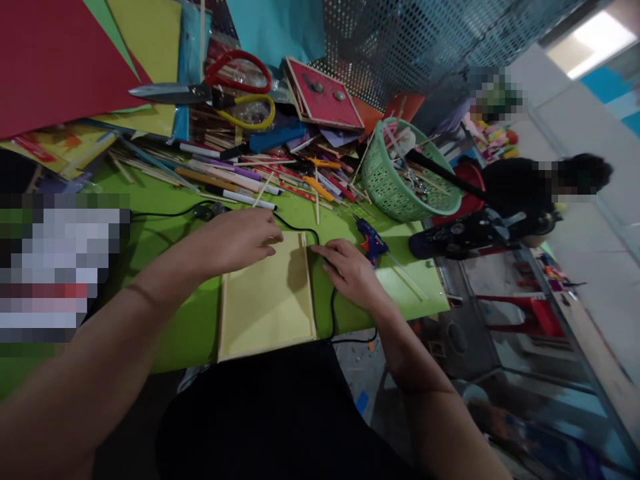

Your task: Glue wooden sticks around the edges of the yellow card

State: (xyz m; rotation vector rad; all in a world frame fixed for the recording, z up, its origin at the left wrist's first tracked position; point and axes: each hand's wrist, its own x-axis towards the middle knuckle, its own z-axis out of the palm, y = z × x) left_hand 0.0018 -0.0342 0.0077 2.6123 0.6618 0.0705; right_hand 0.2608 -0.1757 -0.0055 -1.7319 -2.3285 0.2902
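Observation:
A yellow board (270, 300) with thin wooden sticks along its edges lies at the front of the green table. Over its upper left part is my left hand (245, 240), palm down, fingers loosely bent and slightly apart, with nothing visible in them. My right hand (350, 270) is just beyond the board's right edge. Its index finger points left toward the wooden edge stick (309, 287), and the fingers are apart with nothing seen between them. A blue glue gun (370, 243) with a clear glue stick lies right of that hand. Its black cord (333, 310) passes beside the board.
Scissors with red and yellow handles (240, 90) lie on craft materials at the back. Markers (235, 177) and wooden sticks are piled behind the board. A green basket (410, 173) holds tools. Coloured paper (60, 60) is at the left. Another person (520, 187) is at the right.

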